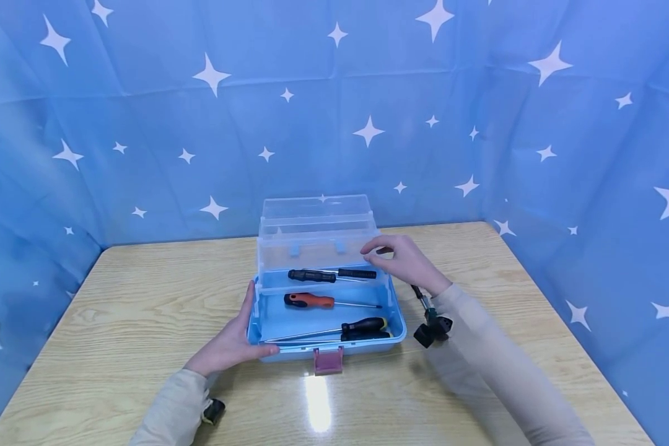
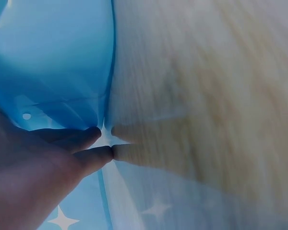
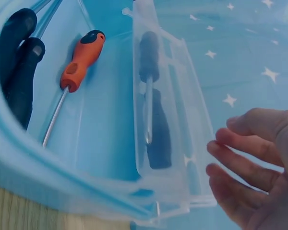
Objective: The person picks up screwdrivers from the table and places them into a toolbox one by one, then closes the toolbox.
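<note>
A light-blue toolbox [image 1: 398, 316] stands on the table with its clear lid [image 1: 314, 207] raised at the back. My left hand [image 1: 231, 344] rests against its left front corner, thumb along the front edge and straight fingers along the side wall. Inside lies an orange-and-black screwdriver [image 1: 312, 301]. Black-handled screwdrivers [image 1: 365, 324] lie along the front wall. Toward the back, two more black-handled screwdrivers [image 3: 158, 139] sit in or behind a translucent tray part. My right hand [image 1: 404, 260] hovers at the lid's right side, fingers loosely bent, holding nothing and apart from the lid in the right wrist view.
A pinkish latch [image 1: 327, 361] hangs from the toolbox's front onto the wooden table [image 1: 145, 310]. Blue cloth [image 1: 312, 111] with white stars hangs behind and at both sides. Wrist camera gear [image 1: 433, 328] sits below my right forearm, close to the box's right side.
</note>
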### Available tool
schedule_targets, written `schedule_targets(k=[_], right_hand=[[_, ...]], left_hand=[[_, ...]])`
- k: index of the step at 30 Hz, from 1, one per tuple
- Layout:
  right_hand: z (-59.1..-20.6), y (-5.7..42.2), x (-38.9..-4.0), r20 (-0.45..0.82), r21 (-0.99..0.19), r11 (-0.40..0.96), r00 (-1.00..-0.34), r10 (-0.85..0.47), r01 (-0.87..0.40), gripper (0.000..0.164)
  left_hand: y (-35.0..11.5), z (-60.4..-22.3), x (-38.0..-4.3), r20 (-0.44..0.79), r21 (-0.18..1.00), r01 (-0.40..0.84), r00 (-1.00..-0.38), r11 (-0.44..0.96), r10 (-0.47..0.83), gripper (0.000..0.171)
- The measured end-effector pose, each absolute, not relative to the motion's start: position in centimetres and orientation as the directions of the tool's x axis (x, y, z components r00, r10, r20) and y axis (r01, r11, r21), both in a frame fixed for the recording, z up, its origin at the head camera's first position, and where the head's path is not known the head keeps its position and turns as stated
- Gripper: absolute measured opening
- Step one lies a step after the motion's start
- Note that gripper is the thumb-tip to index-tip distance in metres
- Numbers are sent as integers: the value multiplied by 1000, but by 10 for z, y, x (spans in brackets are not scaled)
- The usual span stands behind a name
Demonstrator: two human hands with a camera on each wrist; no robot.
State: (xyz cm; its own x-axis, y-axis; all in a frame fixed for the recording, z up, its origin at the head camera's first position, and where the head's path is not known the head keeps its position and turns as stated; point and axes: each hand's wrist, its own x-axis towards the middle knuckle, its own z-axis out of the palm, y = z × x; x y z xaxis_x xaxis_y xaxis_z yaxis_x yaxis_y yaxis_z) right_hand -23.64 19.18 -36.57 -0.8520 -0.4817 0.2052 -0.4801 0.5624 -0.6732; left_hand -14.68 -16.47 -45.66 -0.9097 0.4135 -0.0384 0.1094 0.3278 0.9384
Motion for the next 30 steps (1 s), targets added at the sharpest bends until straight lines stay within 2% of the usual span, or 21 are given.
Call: schedule_targets(k=[9,30], right_hand=[[-367,221,-229,251,-650,583,-862,-441,-488,22],[-394,276,-208,159,-632,662,-903,-400,-404,22]], left_hand=[[-165,-455,-147,-36,935,120,-905,335,424,127],[-165,-454,-146,-45,926,125,-900,357,433,127]])
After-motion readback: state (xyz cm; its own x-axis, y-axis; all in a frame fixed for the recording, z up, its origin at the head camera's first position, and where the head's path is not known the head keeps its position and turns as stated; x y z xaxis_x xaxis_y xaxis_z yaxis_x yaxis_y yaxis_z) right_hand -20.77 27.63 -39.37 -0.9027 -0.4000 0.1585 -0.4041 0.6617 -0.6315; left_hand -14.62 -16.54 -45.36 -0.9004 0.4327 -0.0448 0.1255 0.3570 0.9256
